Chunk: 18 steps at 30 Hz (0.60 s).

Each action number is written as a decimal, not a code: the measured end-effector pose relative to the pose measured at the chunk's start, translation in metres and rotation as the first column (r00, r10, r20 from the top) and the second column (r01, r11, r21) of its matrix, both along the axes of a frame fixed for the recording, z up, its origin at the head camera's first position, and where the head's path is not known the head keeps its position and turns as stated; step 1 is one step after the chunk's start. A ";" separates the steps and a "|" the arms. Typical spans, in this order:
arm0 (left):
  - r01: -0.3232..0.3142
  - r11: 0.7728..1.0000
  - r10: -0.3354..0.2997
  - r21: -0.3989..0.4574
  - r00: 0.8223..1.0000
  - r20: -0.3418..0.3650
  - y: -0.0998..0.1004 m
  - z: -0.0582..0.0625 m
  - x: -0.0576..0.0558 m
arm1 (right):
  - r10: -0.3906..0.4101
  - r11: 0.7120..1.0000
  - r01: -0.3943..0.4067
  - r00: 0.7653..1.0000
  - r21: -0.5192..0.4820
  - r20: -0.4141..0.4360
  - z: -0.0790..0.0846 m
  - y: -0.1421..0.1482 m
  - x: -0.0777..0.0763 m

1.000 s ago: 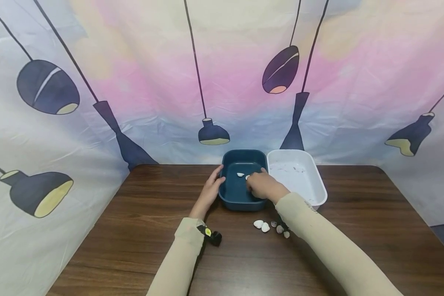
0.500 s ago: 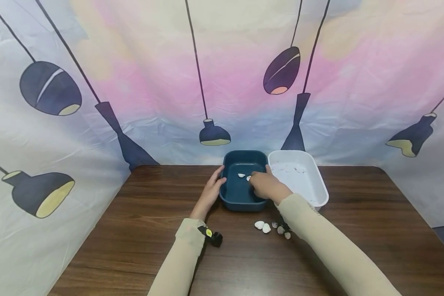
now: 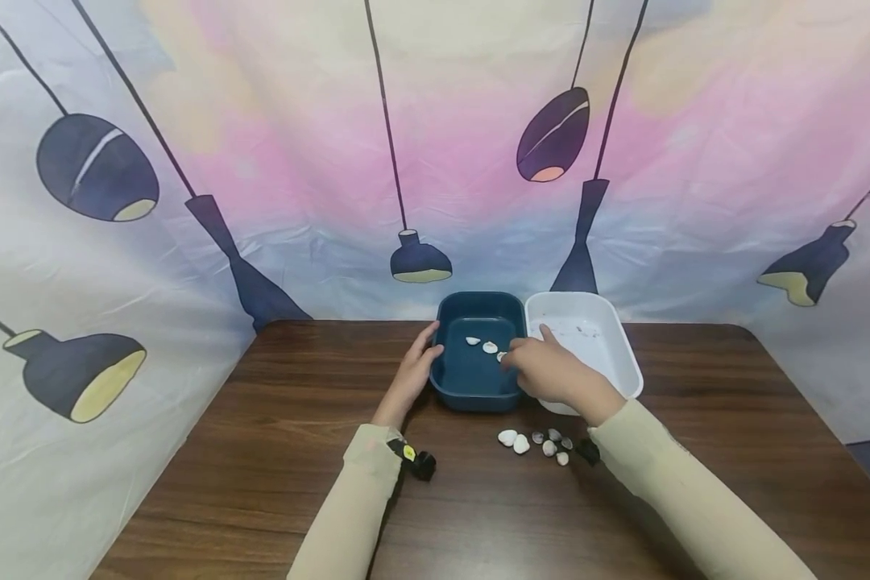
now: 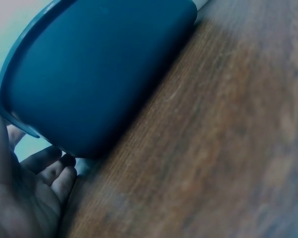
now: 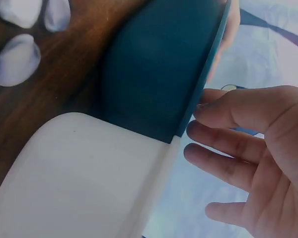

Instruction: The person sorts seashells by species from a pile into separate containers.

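Note:
A dark teal tub (image 3: 471, 383) holds white seashells: one shell (image 3: 473, 341), another shell (image 3: 490, 347), and a third shell (image 3: 501, 357) partly covered by fingertips. My left hand (image 3: 410, 375) rests against the tub's left wall, fingers spread along it; in the left wrist view those fingers (image 4: 62, 183) touch the teal side near its rim. Over the tub's right rim reaches my right hand (image 3: 554, 372), its thumb and fingers (image 5: 223, 166) loosely extended with nothing visible between them in the right wrist view.
A white tub (image 3: 609, 342) with dark specks stands right against the teal one. In front lie two white shells (image 3: 513, 441) and several small greyish shells (image 3: 548, 448), near the black wrist camera (image 3: 589, 451). A patterned cloth (image 3: 319, 266) hangs behind the wooden table (image 3: 275, 459).
My right hand has moved right, from inside the teal tub toward the white one, uncovering a third shell and more of the greyish ones. The left hand has stayed put.

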<state>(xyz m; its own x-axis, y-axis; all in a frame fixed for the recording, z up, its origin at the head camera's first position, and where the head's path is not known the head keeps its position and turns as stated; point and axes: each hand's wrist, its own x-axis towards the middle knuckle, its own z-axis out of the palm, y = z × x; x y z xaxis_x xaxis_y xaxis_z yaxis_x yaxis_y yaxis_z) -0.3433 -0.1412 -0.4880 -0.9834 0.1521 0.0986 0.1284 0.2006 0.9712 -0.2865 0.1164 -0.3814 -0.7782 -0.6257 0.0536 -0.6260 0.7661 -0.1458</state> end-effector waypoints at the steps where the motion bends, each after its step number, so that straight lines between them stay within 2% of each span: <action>1: 0.000 1.000 0.000 0.001 1.000 -0.001 0.000 0.000 0.000 | 0.012 1.000 -0.012 1.000 -0.003 -0.018 0.000 0.001 0.003; 7: 0.011 1.000 -0.011 -0.014 1.000 -0.007 -0.001 0.000 0.000 | 0.071 0.997 -0.075 0.993 -0.035 -0.100 0.000 0.006 0.015; 11: 0.010 1.000 -0.011 -0.023 1.000 -0.007 -0.002 -0.003 -0.002 | 0.144 0.986 -0.155 0.976 -0.057 -0.164 -0.003 0.008 0.024; 13: 0.008 1.000 -0.008 -0.022 1.000 -0.009 -0.002 -0.003 -0.001 | 0.156 0.982 -0.172 0.971 -0.076 -0.181 -0.005 0.009 0.030; 18: 0.008 1.000 -0.009 -0.024 1.000 -0.016 -0.002 -0.001 -0.001 | 0.097 0.983 -0.124 0.976 -0.135 -0.195 -0.008 0.010 0.043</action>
